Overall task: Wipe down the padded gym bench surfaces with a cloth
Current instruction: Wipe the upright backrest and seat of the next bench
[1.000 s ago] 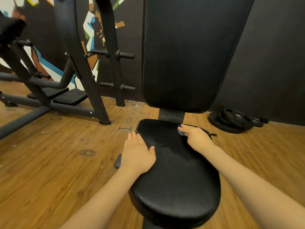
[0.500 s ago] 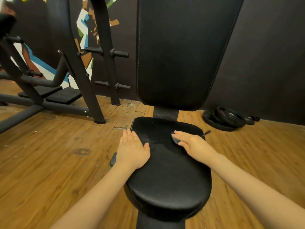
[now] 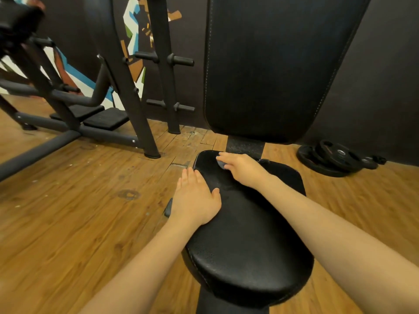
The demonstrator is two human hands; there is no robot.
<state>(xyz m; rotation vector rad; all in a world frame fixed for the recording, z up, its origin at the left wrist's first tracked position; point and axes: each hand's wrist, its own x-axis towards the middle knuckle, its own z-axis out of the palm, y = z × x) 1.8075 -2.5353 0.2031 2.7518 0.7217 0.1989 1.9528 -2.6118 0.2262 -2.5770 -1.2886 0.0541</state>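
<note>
A black padded seat point(image 3: 247, 241) fills the lower middle, with the tall black backrest pad point(image 3: 272, 64) upright behind it. My left hand point(image 3: 196, 198) lies flat on the seat's left edge, fingers straight. My right hand point(image 3: 241, 168) presses a small grey cloth point(image 3: 221, 164) onto the seat's far left corner; only a bit of the cloth shows under the fingers. A dull damp streak runs across the seat between the two hands.
A black machine frame point(image 3: 136, 98) with pegs and foot plates stands on the wooden floor point(image 3: 79, 211) to the left. Black weight plates point(image 3: 333, 158) lie stacked on the floor at the right by the dark wall.
My right hand has slid the cloth leftwards across the far part of the seat to its far left corner. My left hand has stayed on the seat's left edge.
</note>
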